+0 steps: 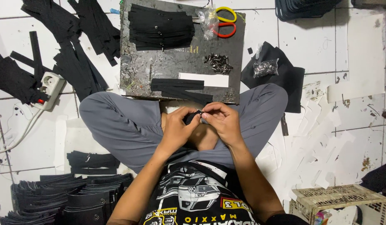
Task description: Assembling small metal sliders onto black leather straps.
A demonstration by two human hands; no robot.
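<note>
Head view: both hands, left hand & right hand, pinch small matte black strap

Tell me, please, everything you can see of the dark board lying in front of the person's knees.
The dark board is a flat, worn rectangle, scuffed grey in places, lying on the white tiled floor. It carries a stack of black strips at its far end, more strips and a white strip near the knees, small metal parts, and scissors at a far corner. Neither hand touches it.
</note>
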